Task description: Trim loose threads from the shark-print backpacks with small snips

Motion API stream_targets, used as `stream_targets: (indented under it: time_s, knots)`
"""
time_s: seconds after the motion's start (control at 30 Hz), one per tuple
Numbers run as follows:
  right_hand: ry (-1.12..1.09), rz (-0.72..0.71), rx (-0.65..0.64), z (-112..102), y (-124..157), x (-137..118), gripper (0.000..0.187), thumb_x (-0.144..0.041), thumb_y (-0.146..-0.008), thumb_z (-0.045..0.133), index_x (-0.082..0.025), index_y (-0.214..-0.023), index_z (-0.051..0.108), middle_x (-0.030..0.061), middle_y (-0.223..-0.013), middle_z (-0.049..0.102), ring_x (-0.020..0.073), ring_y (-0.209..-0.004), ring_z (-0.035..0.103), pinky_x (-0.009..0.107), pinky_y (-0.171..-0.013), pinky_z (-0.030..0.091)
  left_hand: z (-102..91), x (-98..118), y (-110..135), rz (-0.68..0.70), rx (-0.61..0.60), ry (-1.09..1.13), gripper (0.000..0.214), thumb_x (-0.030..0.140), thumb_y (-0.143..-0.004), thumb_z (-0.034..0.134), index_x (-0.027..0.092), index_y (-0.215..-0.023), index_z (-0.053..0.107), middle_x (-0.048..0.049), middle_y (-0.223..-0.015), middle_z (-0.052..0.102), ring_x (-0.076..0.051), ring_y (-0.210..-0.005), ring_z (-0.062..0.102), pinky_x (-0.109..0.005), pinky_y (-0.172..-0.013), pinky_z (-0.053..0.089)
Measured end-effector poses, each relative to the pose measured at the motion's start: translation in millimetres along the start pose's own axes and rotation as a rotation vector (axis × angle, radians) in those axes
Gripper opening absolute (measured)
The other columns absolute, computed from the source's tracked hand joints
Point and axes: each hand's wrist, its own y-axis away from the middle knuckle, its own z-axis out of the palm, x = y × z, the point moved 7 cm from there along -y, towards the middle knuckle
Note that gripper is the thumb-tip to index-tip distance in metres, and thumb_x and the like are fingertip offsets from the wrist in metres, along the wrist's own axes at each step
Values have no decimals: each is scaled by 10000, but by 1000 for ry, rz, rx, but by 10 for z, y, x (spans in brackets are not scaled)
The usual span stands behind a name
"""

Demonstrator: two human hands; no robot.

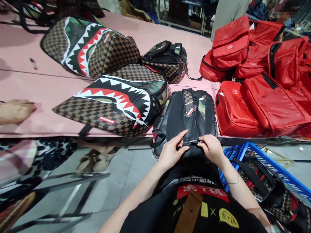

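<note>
A black backpack [177, 116] lies back-up at the near edge of the pink table [43, 87], its checkered and camouflage straps towards me. My left hand [171, 150] pinches the bag's bottom edge, fingers closed on the fabric. My right hand [211, 147] is closed on a small dark zipper pull or buckle [197, 141] at the same edge. A small clear packet with a red tag [190, 111] rests on the straps.
Two shark-mouth checkered backpacks [116, 100] and a smaller one [167, 58] lie to the left. Several red bags [257, 74] are stacked on the right. A blue crate [279, 170] holding more bags stands by my right side. Another person's hand [14, 110] rests at the far left.
</note>
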Motion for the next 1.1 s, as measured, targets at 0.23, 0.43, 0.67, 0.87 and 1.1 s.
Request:
stream_targets:
  time_s: [0.23,0.43,0.67,0.87,1.1]
  knots:
    - [3,4,0,4,-19,-13,170,-273,-906,448,-172,-887,583,56,-796,626,185,-754,546,317,-721,430,-6,46,6,6,10,-5,583,262,-720,585,233,-1290,465,3,-803,560,-123,-674,489,-241,-686,442]
    - [6,4,10,-51,20,41,163,-269,-899,461,-166,-885,587,61,-767,615,186,-727,541,316,-699,434,4,39,-6,8,-5,-7,594,270,-721,586,226,-1299,453,5,-803,551,-116,-672,489,-240,-685,443]
    - [-9,-15,-24,-15,1,20,158,-275,-901,461,-168,-893,578,54,-783,624,185,-741,547,314,-717,432,25,43,-8,20,-18,-28,590,257,-723,585,234,-1298,454,9,-775,544,-119,-664,491,-239,-676,446]
    - [-6,8,-8,30,0,45,188,-262,-909,435,-182,-815,576,52,-778,633,182,-737,553,312,-717,433,19,37,3,2,-10,-35,576,251,-722,584,241,-1285,467,19,-759,538,-116,-660,492,-234,-684,443]
    - [-48,-25,-26,35,-51,54,169,-287,-903,450,-180,-893,580,59,-792,618,185,-750,550,320,-719,442,22,46,-8,5,-18,-13,592,268,-714,585,224,-1292,462,15,-768,550,-114,-657,490,-232,-687,452]
